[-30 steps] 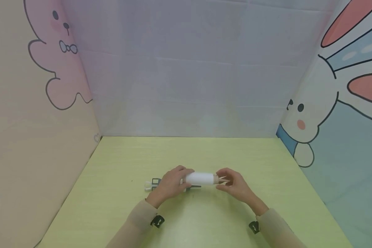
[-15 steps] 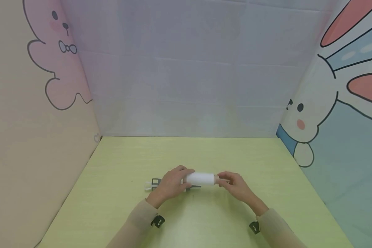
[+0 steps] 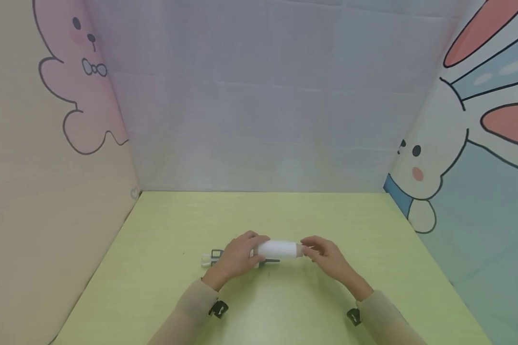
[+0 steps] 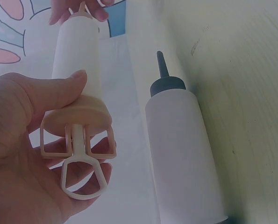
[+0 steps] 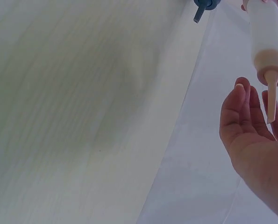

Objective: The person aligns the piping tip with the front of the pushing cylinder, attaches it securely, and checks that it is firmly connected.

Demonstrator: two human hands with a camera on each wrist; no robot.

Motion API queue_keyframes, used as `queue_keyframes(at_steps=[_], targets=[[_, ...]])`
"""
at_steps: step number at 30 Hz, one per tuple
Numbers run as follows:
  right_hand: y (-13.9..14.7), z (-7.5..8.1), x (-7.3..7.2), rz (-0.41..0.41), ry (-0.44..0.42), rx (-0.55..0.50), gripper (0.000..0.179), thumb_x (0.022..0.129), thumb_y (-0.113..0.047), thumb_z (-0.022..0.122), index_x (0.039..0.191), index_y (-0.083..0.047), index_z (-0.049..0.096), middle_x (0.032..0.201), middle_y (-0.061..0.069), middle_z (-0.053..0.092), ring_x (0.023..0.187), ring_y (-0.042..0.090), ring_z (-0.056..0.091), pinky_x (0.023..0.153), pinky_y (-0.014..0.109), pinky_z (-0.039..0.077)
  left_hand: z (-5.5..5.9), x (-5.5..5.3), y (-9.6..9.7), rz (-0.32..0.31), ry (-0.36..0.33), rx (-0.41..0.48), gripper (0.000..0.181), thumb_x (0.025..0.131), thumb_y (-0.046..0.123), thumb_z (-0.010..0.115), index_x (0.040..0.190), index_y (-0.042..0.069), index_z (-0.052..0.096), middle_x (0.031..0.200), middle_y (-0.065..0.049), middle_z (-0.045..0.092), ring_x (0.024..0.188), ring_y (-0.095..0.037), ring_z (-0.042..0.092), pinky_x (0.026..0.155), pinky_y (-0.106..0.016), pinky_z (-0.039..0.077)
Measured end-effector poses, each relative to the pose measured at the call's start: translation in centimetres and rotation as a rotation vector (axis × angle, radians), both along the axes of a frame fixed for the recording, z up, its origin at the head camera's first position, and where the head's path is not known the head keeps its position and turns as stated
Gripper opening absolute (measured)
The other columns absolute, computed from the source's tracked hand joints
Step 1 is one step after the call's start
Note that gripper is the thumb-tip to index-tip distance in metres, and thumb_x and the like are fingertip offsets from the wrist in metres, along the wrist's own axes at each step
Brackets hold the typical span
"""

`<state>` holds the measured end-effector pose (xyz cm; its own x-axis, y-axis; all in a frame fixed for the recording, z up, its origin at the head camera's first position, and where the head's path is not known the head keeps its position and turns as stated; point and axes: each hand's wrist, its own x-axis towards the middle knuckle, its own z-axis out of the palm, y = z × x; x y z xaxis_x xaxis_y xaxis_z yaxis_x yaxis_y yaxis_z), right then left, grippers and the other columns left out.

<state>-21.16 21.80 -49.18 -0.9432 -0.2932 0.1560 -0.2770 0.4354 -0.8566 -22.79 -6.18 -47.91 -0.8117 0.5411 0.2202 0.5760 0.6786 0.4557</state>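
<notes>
My left hand (image 3: 237, 256) grips a white-barrelled plunger syringe (image 3: 277, 249) with beige end caps, holding it level above the table. In the left wrist view the thumb lies along the syringe barrel (image 4: 78, 51), near the cap with two finger loops and a ring handle. My right hand (image 3: 330, 258) is at the other end. The right wrist view shows its thumb apart from the tapered beige nozzle (image 5: 271, 95), fingers loosely bent around it. Below the left hand lies a second syringe (image 4: 178, 149) with a dark grey cap and nozzle; the left hand partly hides it in the head view.
The pale yellow-green table (image 3: 259, 306) runs back to a plain whitish curtain (image 3: 259, 120). Side walls carry cartoon prints, a pink bear (image 3: 82, 86) at left and a white rabbit (image 3: 431, 167) at right. Dark wrist-camera mounts (image 3: 218, 309) sit by both cuffs.
The right fingers closed in on the nozzle end half a second ago and have since spread a little apart. The left hand and both syringes stay almost where they were.
</notes>
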Motion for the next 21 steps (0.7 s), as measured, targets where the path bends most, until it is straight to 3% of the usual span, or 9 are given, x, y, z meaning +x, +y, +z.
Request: queue_keyframes(at_steps=[3,8,14,21], targets=[[0.0,0.0,0.0,0.061,0.01,-0.064,0.036,0.088,-0.013,0.069,0.118,0.004,0.059,0.114,0.018,0.062,0.099,0.033,0.062,0.076,0.033,0.053,0.0,0.1,-0.1,0.005,-0.005,0.001,0.043,0.086,0.023,0.072,0.126,0.015,0.061,0.115,-0.006,0.06,0.095,-0.02,0.058,0.076,-0.038,0.049],[0.0,0.2,0.0,0.112,0.002,-0.094,0.042,0.082,-0.008,0.075,0.119,0.001,0.058,0.117,0.018,0.06,0.104,0.037,0.06,0.078,0.04,0.053,0.0,0.1,-0.2,0.009,-0.005,0.01,0.042,0.086,0.023,0.072,0.126,0.015,0.062,0.115,-0.005,0.06,0.095,-0.02,0.058,0.076,-0.038,0.049],[-0.4,0.6,0.2,0.111,0.015,-0.049,0.033,0.085,-0.005,0.071,0.116,0.0,0.06,0.112,0.016,0.064,0.099,0.033,0.063,0.074,0.038,0.054,-0.1,0.1,-0.2,0.01,-0.005,0.004,0.042,0.086,0.024,0.072,0.126,0.016,0.061,0.116,-0.006,0.059,0.095,-0.02,0.058,0.076,-0.039,0.049],[-1.2,3.0,1.3,0.108,0.003,-0.006,0.022,0.091,-0.004,0.063,0.11,0.009,0.063,0.107,0.021,0.064,0.098,0.037,0.062,0.074,0.031,0.053,-0.1,0.1,-0.2,0.005,-0.006,0.006,0.042,0.086,0.023,0.072,0.126,0.016,0.061,0.116,-0.006,0.059,0.095,-0.02,0.058,0.077,-0.039,0.049]])
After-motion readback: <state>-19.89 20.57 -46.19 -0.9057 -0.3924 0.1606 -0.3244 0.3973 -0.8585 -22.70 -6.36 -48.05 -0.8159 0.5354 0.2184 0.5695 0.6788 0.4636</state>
